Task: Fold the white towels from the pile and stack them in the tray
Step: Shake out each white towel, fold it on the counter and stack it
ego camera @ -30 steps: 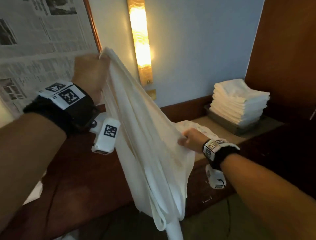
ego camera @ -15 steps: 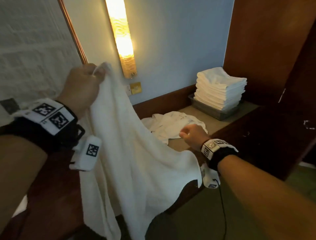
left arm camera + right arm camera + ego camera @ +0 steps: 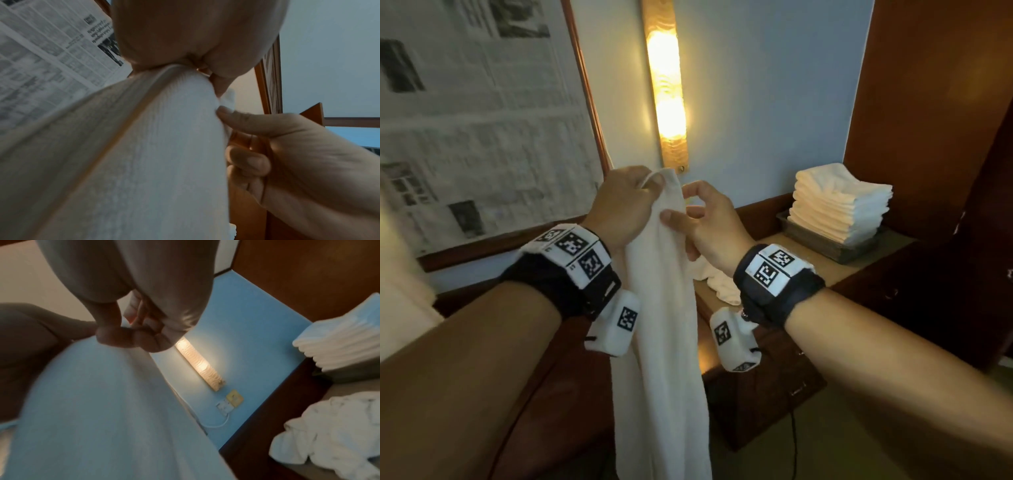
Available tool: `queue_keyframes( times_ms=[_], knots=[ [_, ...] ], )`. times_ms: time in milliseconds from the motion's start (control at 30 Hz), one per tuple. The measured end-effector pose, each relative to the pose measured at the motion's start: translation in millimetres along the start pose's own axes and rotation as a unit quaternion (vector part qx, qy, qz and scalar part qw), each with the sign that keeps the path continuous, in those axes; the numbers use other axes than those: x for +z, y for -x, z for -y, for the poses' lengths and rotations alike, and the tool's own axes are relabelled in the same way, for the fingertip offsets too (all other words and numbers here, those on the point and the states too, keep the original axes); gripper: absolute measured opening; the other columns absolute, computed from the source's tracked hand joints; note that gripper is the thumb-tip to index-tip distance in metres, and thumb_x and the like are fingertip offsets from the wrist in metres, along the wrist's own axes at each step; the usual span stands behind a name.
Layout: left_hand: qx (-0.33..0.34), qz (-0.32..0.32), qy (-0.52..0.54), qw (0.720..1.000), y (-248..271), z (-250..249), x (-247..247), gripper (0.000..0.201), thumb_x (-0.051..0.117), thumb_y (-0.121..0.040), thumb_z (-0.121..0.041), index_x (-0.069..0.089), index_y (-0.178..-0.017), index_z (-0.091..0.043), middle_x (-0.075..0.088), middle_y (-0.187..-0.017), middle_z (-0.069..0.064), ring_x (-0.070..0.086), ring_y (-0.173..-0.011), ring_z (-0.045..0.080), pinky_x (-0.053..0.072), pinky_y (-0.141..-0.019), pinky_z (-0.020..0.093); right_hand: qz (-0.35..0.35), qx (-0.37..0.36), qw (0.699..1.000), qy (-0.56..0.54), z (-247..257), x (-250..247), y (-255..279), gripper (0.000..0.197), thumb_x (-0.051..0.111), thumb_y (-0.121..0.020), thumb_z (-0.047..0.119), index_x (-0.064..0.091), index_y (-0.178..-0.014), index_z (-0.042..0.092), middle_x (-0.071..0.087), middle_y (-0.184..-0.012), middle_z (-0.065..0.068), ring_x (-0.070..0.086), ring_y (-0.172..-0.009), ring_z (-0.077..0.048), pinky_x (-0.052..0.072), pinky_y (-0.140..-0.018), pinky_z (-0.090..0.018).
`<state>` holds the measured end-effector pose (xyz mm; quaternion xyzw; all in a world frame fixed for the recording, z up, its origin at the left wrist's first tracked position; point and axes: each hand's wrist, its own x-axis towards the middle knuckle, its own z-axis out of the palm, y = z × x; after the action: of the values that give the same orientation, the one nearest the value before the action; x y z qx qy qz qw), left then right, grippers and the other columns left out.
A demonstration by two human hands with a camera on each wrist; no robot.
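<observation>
Hanging from the left hand point(image 3: 624, 202), a long white terry towel point(image 3: 664, 342) drops straight down in front of the person, its top corner bunched in that hand's grip with fingers curled tight round the cloth. In the left wrist view the same towel point(image 3: 127, 154) falls away from the closed left hand point(image 3: 185, 37) in long folds. The right hand point(image 3: 705, 222) sits just beside the left, a little lower, its thumb laid against the towel's right edge and its fingers bent behind the cloth. The left wrist view shows the right hand point(image 3: 298, 154) with thumb tip pressing the edge and the forefinger curled behind, so its grip is a narrow pinch on the towel. The right wrist view is blurred; the right hand point(image 3: 131, 331) appears closed above the towel point(image 3: 102, 410).

Behind the hands, on the brown wooden tabletop point(image 3: 866, 270), a crumpled pile of white towels point(image 3: 719, 284) lies partly hidden by the right wrist. Farther right, near the wall corner, a neat stack of folded white towels point(image 3: 839, 205) rises out of a low grey rectangular tray point(image 3: 825, 246). A tall glowing amber wall lamp point(image 3: 666, 85) is on the pale blue wall, and a framed newspaper print point(image 3: 476, 113) hangs to its left.
</observation>
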<state>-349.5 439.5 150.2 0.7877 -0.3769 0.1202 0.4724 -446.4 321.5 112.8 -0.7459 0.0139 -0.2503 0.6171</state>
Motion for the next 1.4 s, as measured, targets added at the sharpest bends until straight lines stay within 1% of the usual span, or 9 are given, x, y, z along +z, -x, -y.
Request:
queue_keyframes(
  times_ms=[167, 300, 433, 567, 667, 800, 1000, 1200, 1400],
  knots=[
    [-0.046, -0.054, 0.045, 0.996, 5, 18, -45, 0.033, 0.054, -0.102, -0.031, 0.056, -0.073, -0.015, 0.047, -0.067, -0.001, 0.043, -0.051, -0.002, 0.036, -0.050, 0.013, 0.165, 0.090, 0.972, 0.139, -49, 22, 32, 0.022, 0.065, -0.095, 0.028, 0.067, -0.108, 0.010, 0.072, -0.087, -0.004, 0.066, -0.055, -0.009, 0.049, -0.046, -0.023],
    [-0.086, -0.098, 0.041, 0.991, 10, 32, -89, 0.028, 0.057, -0.099, -0.033, 0.063, -0.074, -0.024, 0.057, -0.076, -0.006, 0.054, -0.070, 0.007, 0.043, -0.063, 0.021, 0.204, 0.221, 0.913, 0.275, -129, -5, 66, 0.021, 0.063, -0.095, 0.035, 0.068, -0.095, 0.015, 0.069, -0.083, -0.005, 0.066, -0.061, -0.016, 0.057, -0.060, -0.033],
    [-0.098, -0.115, 0.053, 0.987, 13, 43, -105, 0.031, 0.059, -0.097, -0.035, 0.057, -0.068, -0.024, 0.053, -0.073, -0.005, 0.050, -0.067, 0.011, 0.041, -0.065, 0.029, 0.179, 0.303, 0.867, 0.352, -184, -57, 92, 0.017, 0.062, -0.097, 0.028, 0.072, -0.097, 0.015, 0.068, -0.076, -0.002, 0.059, -0.043, -0.008, 0.051, -0.046, -0.026],
    [-0.100, -0.130, 0.066, 0.984, 9, 45, -101, 0.030, 0.059, -0.094, -0.040, 0.056, -0.068, -0.025, 0.052, -0.075, -0.005, 0.049, -0.071, 0.013, 0.042, -0.069, 0.031, 0.114, 0.364, 0.731, 0.565, -220, -110, 98, 0.022, 0.052, -0.096, 0.025, 0.068, -0.107, 0.015, 0.069, -0.109, -0.011, 0.069, -0.090, -0.032, 0.057, -0.076, -0.038],
    [-0.093, -0.126, 0.059, 0.986, 5, 41, -87, 0.031, 0.058, -0.097, -0.038, 0.058, -0.069, -0.024, 0.053, -0.073, -0.009, 0.050, -0.067, 0.007, 0.043, -0.068, 0.027, 0.042, 0.358, 0.707, 0.608, -223, -130, 85, 0.027, 0.047, -0.095, 0.018, 0.066, -0.112, 0.011, 0.066, -0.116, -0.015, 0.065, -0.100, -0.036, 0.054, -0.083, -0.040],
    [-0.065, -0.065, 0.051, 0.994, 7, 32, -58, 0.031, 0.057, -0.101, -0.033, 0.061, -0.072, -0.024, 0.056, -0.074, -0.007, 0.053, -0.063, 0.000, 0.043, -0.064, 0.018, 0.042, 0.295, 0.764, 0.572, -186, -121, 34, 0.020, 0.055, -0.091, 0.021, 0.071, -0.097, 0.012, 0.070, -0.103, -0.012, 0.065, -0.088, -0.031, 0.054, -0.077, -0.034],
    [0.039, 0.044, -0.045, 0.997, 7, 15, -23, 0.024, 0.056, -0.102, -0.024, 0.072, -0.092, -0.009, 0.068, -0.087, 0.007, 0.060, -0.078, 0.015, 0.045, -0.073, 0.031, 0.050, 0.044, 0.981, 0.182, -39, -53, -38, 0.019, 0.061, -0.095, 0.023, 0.070, -0.111, 0.021, 0.069, -0.111, 0.002, 0.065, -0.091, -0.011, 0.050, -0.074, -0.020],
    [0.059, 0.001, -0.060, 0.996, -9, -2, -27, 0.022, 0.058, -0.100, -0.023, 0.075, -0.092, -0.011, 0.070, -0.085, 0.002, 0.064, -0.082, 0.017, 0.049, -0.078, 0.036, 0.153, -0.039, 0.985, 0.074, 41, -30, -73, 0.024, 0.065, -0.075, 0.025, 0.075, -0.097, 0.022, 0.071, -0.093, -0.003, 0.065, -0.092, -0.021, 0.044, -0.100, -0.052],
    [0.035, -0.089, -0.044, 0.994, -21, -17, -40, 0.024, 0.059, -0.100, -0.025, 0.074, -0.091, -0.009, 0.070, -0.087, 0.010, 0.065, -0.083, 0.024, 0.052, -0.077, 0.039, 0.151, -0.108, 0.979, 0.085, 58, -24, -93, 0.018, 0.065, -0.093, 0.038, 0.075, -0.092, 0.024, 0.073, -0.093, 0.001, 0.068, -0.093, -0.020, 0.050, -0.099, -0.049]
  ],
)
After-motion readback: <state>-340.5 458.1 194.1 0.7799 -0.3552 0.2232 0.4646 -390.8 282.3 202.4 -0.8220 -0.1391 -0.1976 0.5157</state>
